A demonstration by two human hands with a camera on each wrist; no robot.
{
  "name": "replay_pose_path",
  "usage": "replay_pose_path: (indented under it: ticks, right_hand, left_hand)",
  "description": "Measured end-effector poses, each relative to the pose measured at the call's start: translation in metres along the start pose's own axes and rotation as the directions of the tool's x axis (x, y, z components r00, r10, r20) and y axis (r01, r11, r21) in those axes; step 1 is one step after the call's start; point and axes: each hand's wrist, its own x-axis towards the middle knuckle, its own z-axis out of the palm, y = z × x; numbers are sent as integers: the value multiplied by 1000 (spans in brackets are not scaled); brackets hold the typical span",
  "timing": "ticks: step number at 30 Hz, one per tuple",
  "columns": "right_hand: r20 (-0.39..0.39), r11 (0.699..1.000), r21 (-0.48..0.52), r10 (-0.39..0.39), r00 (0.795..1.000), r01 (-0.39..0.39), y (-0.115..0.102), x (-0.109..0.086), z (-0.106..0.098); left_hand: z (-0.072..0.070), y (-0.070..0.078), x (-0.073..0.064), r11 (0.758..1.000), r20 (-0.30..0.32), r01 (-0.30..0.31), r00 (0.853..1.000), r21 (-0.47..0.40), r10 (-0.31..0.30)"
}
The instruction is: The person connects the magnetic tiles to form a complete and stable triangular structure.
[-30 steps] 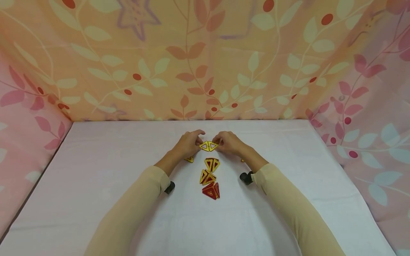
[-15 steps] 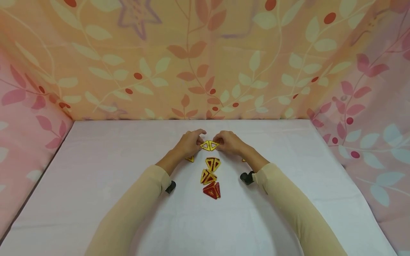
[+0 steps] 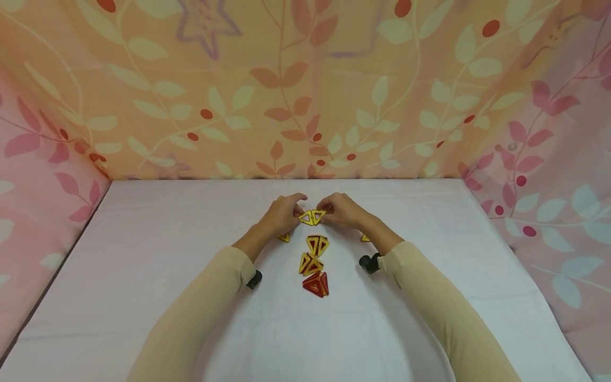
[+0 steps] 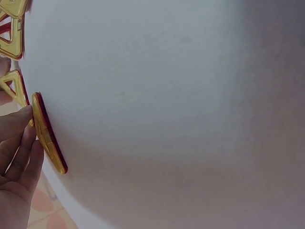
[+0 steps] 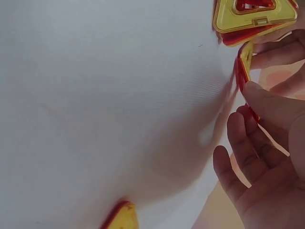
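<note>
Two yellow-and-red triangular magnetic tiles (image 3: 306, 218), joined edge to edge, are held up between my hands in the head view. My left hand (image 3: 282, 213) pinches their left corner between thumb and fingers. At the right corner, my right hand (image 3: 341, 212) pinches the other tile (image 5: 244, 67), its thumb on the red side and its lower fingers loosely bent. Towards me on the table lie a yellow tile piece (image 3: 317, 244), a second yellow piece (image 3: 311, 263) and a red piece (image 3: 316, 284), each of several joined triangles.
One loose triangular tile (image 3: 284, 237) lies beside my left forearm, partly covered by it. Another loose tile (image 3: 365, 238) shows by the right forearm. White cloth (image 3: 143, 265) covers the table. Floral curtains (image 3: 305, 90) close off the back and sides.
My right hand has risen slightly, and the right end of the joined tiles now tilts up. More of the loose tile by my right forearm shows. The left hand stays nearly still.
</note>
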Motion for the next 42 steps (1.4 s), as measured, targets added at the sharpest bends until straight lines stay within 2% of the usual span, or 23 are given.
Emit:
replay_pose_path:
  ticks: [13,30,36,42]
  right_hand:
    - [32,1000,4,24,999,-25,-15,3,-4]
    - [28,1000,29,-3,1000,2,-10,3,2]
    - [36,1000,20,-8,999,7,-9,3,3]
    - [37,1000,23,1,999,-2,-10,3,3]
  left_hand:
    - [2,0,1,1000,9,-17,1000,9,17]
    - [1,1,-1,1000,23,-12,1000,0,12]
    - [-5,-3,-7,999,44,-38,998,-14,39]
    - [-17,-13,-22,998,49,-58,997,-35,59]
